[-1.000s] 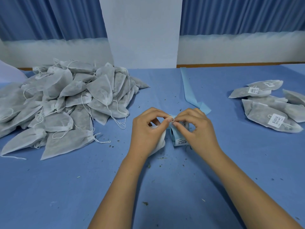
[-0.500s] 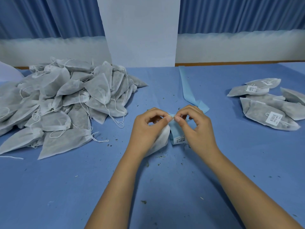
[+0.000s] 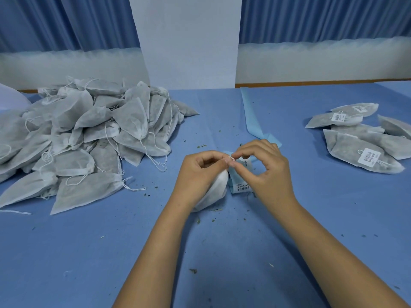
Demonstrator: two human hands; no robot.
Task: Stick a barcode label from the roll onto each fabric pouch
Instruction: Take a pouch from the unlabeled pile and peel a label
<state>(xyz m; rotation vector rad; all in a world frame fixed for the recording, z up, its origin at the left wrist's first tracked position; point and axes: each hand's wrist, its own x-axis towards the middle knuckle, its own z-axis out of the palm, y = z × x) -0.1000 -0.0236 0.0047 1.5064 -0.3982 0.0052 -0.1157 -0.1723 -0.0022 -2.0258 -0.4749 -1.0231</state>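
Where both grips close fingertip to fingertip at mid-frame, the left hand [image 3: 200, 173] clamps a white fabric pouch [image 3: 216, 188] and the right hand [image 3: 268, 172] pinches a tiny white scrap [image 3: 232, 158] over the pale-blue barcode label roll [image 3: 239, 182]. Peeling seems underway; next it needs pressing flat onto fabric.

You face table [image 3: 222, 252] draped in blue cloth, spanning view left to right. Far side: blue pleated curtains [image 3: 66, 21] left and right, flat white pillar [image 3: 189, 41] between them. Pale white band [image 3: 322, 61] under curtains, down to table line. Thin wooden strip [image 3: 311, 82] along far right edge. Light even, shadows soft.
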